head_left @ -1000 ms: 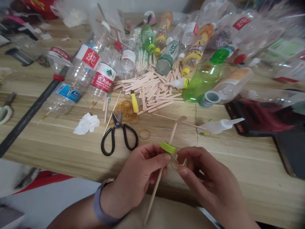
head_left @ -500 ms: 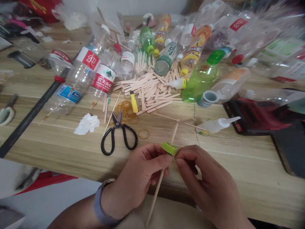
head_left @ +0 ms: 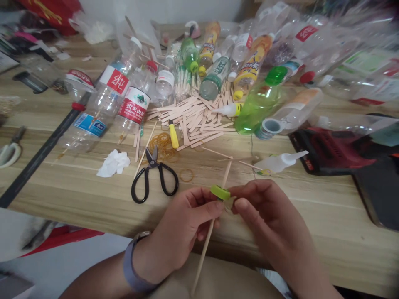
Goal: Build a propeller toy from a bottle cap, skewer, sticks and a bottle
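My left hand (head_left: 190, 220) is closed around a thin wooden stick (head_left: 204, 259), which slants up through its fingers. A lime-green bottle cap (head_left: 220, 192) sits on the stick just above my left thumb. Beside the cap my right hand (head_left: 271, 228) pinches what looks like a small pale rubber band (head_left: 230, 203), looped out from the stick. Its far end is hidden by my fingers. Nearby on the table lie black-handled scissors (head_left: 153, 166), a pile of rubber bands (head_left: 162, 145) and a single rubber band (head_left: 186, 175).
Flat wooden sticks (head_left: 199, 120) are heaped mid-table, with a yellow-handled tool (head_left: 173, 135) beside them. Plastic bottles (head_left: 258, 104) crowd the back. A white glue bottle (head_left: 277, 162) and a red-black power tool (head_left: 330, 147) lie right. Crumpled tissue (head_left: 114, 162) lies left.
My right fingers have shifted slightly away from the cap and opened the small band into a wider loop. My left hand keeps its hold on the stick. The view has shifted slightly.
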`<state>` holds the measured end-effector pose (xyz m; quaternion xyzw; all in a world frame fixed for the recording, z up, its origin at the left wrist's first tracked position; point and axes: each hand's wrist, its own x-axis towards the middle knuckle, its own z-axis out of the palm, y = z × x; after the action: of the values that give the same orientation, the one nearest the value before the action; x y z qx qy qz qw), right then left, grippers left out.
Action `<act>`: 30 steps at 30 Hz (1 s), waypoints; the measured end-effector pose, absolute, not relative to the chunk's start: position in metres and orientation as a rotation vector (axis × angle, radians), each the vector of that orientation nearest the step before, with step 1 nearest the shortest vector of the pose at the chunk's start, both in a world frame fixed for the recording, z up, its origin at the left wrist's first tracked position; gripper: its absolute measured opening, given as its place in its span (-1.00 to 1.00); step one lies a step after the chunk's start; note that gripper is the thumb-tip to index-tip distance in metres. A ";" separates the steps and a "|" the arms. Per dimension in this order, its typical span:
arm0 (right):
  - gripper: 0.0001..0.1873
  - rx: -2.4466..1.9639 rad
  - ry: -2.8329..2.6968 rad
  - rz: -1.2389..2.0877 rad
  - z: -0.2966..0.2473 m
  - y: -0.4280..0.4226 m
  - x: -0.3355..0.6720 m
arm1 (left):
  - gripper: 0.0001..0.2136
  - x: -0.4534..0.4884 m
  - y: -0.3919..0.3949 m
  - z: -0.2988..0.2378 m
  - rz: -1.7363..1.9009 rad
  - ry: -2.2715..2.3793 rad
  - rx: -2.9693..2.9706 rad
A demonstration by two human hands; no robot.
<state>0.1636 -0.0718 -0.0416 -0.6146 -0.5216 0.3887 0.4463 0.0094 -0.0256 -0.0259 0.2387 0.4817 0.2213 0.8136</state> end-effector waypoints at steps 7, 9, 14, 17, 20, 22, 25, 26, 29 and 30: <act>-0.58 -1.319 -0.906 1.288 -0.050 -0.060 0.157 | -0.73 0.012 -0.029 -0.027 0.422 1.029 0.498; -0.59 -1.291 -0.833 1.233 -0.052 -0.058 0.154 | -0.74 0.012 -0.030 -0.027 0.410 1.044 0.493; -0.65 -1.277 -0.706 1.196 -0.058 -0.056 0.150 | -0.75 0.011 -0.032 -0.027 0.404 1.059 0.485; -0.78 -1.363 -0.780 1.115 -0.060 -0.064 0.153 | -0.73 0.009 -0.032 -0.028 0.408 1.059 0.470; -0.98 -1.467 -1.154 0.815 -0.057 -0.077 0.159 | -0.70 0.008 -0.031 -0.029 0.422 1.060 0.456; -0.93 -1.480 -1.452 0.650 -0.052 -0.085 0.162 | -0.69 0.007 -0.031 -0.029 0.433 1.055 0.453; -0.86 -1.466 -1.676 0.583 -0.047 -0.089 0.162 | -0.71 0.007 -0.031 -0.030 0.437 1.042 0.464; -0.88 -1.471 -1.687 0.583 -0.045 -0.089 0.162 | -0.71 0.007 -0.032 -0.030 0.435 1.039 0.469; -0.90 -1.482 -1.663 0.594 -0.045 -0.087 0.159 | -0.69 0.006 -0.033 -0.030 0.422 1.031 0.487; -0.89 -1.484 -1.661 0.603 -0.045 -0.086 0.159 | -0.68 0.006 -0.033 -0.030 0.419 1.031 0.492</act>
<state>0.1585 -0.0859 -0.0451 -0.5882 -0.6580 0.2388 0.4050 0.0060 -0.0329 -0.0296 0.2312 0.4844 0.1967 0.8205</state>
